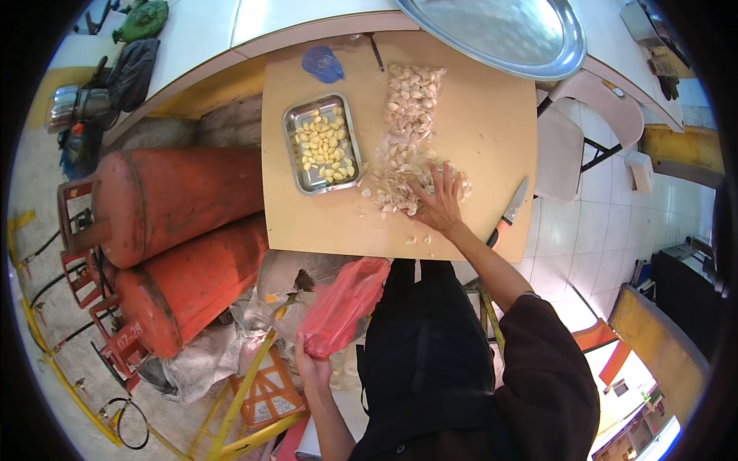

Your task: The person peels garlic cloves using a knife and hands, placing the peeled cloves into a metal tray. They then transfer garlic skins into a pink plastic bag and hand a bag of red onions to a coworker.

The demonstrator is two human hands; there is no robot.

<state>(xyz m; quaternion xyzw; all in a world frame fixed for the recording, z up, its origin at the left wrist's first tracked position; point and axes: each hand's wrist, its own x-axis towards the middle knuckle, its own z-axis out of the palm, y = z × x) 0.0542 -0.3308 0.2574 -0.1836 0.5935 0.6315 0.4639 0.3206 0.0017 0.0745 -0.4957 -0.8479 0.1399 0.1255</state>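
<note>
My right hand lies with fingers spread on a heap of garlic skins and cloves on the tan board tabletop. Below the table's front edge, my left hand holds the bottom of a red plastic bag. Above the heap lies a clear plastic bag of unpeeled garlic cloves. Peeled cloves sit in a steel tray at the left. A knife with an orange and black handle rests near the right edge. A blue plastic item lies behind the tray.
A large round metal tray overhangs the table's far right corner from a tiled counter. Red gas cylinders lie at the left. Below them are an orange crate and yellow metal bars. A chair stands at the right.
</note>
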